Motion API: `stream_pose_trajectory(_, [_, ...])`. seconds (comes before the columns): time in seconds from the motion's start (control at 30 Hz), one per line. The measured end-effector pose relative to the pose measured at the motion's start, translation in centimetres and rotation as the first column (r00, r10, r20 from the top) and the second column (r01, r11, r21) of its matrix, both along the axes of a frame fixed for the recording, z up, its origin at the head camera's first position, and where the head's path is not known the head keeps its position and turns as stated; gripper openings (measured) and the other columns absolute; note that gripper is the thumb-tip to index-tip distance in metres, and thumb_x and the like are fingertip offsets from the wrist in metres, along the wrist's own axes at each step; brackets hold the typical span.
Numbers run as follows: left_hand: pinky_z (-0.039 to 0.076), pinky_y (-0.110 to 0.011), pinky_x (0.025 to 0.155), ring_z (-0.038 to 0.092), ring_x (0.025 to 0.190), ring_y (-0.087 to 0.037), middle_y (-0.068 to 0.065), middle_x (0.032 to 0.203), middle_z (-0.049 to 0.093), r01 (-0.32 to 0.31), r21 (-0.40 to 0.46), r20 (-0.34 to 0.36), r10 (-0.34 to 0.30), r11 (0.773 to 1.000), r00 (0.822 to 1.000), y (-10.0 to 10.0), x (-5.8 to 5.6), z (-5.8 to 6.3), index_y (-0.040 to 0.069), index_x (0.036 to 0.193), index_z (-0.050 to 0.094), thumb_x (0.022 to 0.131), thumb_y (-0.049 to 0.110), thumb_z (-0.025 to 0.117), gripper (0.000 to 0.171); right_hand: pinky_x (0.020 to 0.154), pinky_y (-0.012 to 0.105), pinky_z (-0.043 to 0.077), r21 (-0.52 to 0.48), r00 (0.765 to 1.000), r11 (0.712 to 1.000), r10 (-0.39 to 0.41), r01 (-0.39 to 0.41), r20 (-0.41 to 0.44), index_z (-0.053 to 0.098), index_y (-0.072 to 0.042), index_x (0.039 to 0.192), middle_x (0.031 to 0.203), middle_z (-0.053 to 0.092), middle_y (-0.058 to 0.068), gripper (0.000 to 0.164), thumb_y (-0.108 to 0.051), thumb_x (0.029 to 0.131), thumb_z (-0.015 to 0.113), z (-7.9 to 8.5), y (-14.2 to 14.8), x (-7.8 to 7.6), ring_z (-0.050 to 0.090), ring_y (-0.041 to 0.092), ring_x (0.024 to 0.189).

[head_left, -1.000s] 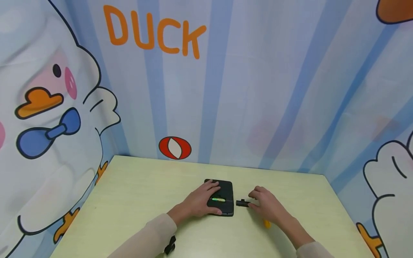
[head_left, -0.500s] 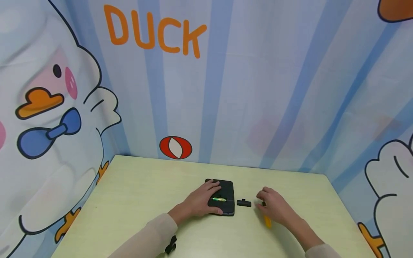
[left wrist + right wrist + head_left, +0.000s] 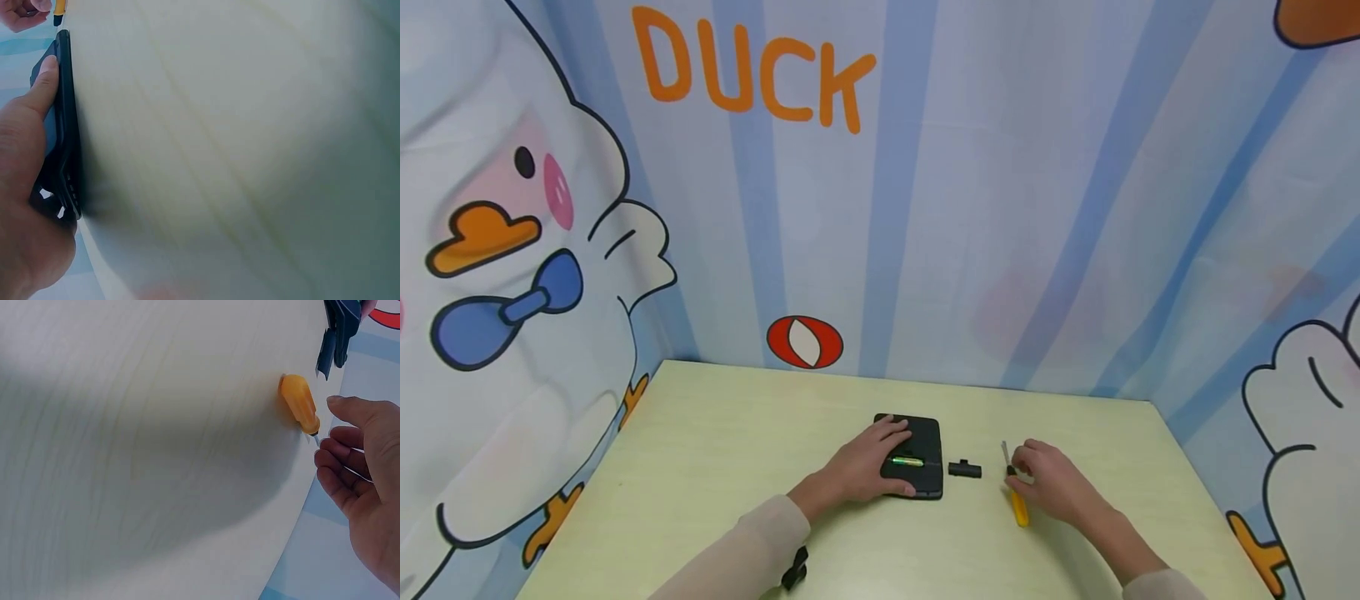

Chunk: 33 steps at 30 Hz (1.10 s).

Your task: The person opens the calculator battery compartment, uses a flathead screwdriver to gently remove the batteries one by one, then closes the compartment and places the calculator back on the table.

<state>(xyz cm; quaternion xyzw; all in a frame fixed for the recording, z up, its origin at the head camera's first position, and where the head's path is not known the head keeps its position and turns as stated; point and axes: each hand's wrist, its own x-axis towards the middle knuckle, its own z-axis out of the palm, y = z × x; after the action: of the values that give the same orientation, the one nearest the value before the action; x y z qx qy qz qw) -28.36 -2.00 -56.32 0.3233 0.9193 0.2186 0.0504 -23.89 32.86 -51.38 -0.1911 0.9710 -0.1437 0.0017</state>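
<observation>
My left hand (image 3: 868, 462) lies over a flat black device (image 3: 928, 433), fingers spread across its back and thumb along the near edge. A green battery (image 3: 907, 461) shows in a slot of the device. Just right of it lies a small black battery cover (image 3: 965, 469) with a tab. My right hand (image 3: 1052, 483) hovers beside a screwdriver (image 3: 1018, 508) with a yellow handle and a metal shaft. In the right wrist view, a gap shows between the loosely bent fingers (image 3: 337, 469) and the screwdriver's yellow handle (image 3: 299, 403).
A pale wooden table (image 3: 715, 442) bears all these things. Behind it hangs a striped blue curtain (image 3: 970, 208) with duck pictures. Near the left sleeve (image 3: 752, 542) lies a small black object (image 3: 795, 569), partly hidden.
My right hand has moved right, away from the battery cover to the screwdriver, whose shaft now shows. The left hand has stayed on the black device.
</observation>
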Motion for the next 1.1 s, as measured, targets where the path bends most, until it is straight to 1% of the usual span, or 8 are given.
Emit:
stream_pose_trajectory(0.17, [0.037,-0.049,0.122,0.020,0.162,-0.024,0.001,0.172,0.032,0.004,0.006,0.003,-0.004,1.000,1.000,0.0,0.0,0.0,0.017,0.165,0.041,0.091,0.068,0.073,0.095,0.069,0.032,0.052,0.007,0.996,0.999,-0.050,0.049,0.074,0.072,-0.010,0.093,0.083,0.057,-0.005,0.015,-0.020,0.093,0.083,0.0,-0.1,0.1,0.051,0.010,0.074])
stream_pose_trajectory(0.3, [0.037,-0.050,0.122,0.020,0.162,-0.024,0.001,0.172,0.032,0.003,0.009,0.002,-0.003,1.000,1.000,-0.1,0.0,-0.1,0.017,0.165,0.041,0.091,0.068,0.073,0.095,0.066,0.032,0.049,0.006,0.992,0.997,-0.084,0.083,0.096,0.071,-0.012,0.088,0.080,0.057,-0.004,0.018,-0.024,0.093,0.083,-0.2,-0.1,0.3,0.050,0.012,0.070])
stream_pose_trajectory(0.53, [0.037,-0.050,0.122,0.021,0.162,-0.024,0.000,0.172,0.032,0.006,0.008,0.000,-0.006,1.000,1.000,-0.1,0.0,-0.1,0.017,0.165,0.041,0.091,0.068,0.073,0.095,0.063,0.031,0.046,0.034,0.991,0.994,-0.109,0.107,0.072,0.067,-0.013,0.081,0.076,0.055,-0.004,0.024,-0.026,0.092,0.083,-1.1,0.3,0.4,0.048,0.012,0.067])
stream_pose_trajectory(0.77, [0.036,-0.049,0.123,0.020,0.162,-0.024,0.000,0.172,0.032,0.007,0.004,0.003,-0.007,1.000,1.000,-0.1,0.0,-0.1,0.017,0.164,0.042,0.091,0.068,0.072,0.095,0.058,0.029,0.044,0.011,0.990,0.993,-0.121,0.121,0.071,0.065,-0.013,0.078,0.071,0.055,-0.004,0.023,-0.022,0.091,0.081,-1.6,0.5,0.5,0.048,0.012,0.063])
stream_pose_trajectory(0.93, [0.037,-0.050,0.123,0.020,0.162,-0.024,0.001,0.172,0.032,0.008,0.006,0.007,-0.008,1.000,1.000,-0.1,0.0,-0.1,0.018,0.165,0.041,0.091,0.069,0.072,0.095,0.056,0.029,0.041,0.003,0.992,0.993,-0.118,0.118,0.033,0.061,-0.014,0.073,0.068,0.052,-0.004,0.024,-0.017,0.089,0.077,-1.9,0.7,0.8,0.046,0.012,0.061])
stream_pose_trajectory(1.1, [0.037,-0.050,0.122,0.020,0.162,-0.024,0.000,0.172,0.032,0.009,0.006,0.009,-0.009,1.000,1.000,-0.1,0.1,0.1,0.017,0.165,0.041,0.092,0.068,0.072,0.094,0.056,0.029,0.037,-0.015,0.991,0.991,-0.131,0.130,-0.009,0.055,-0.015,0.069,0.065,0.048,-0.004,0.025,-0.013,0.084,0.075,-2.2,0.7,0.7,0.043,0.012,0.060])
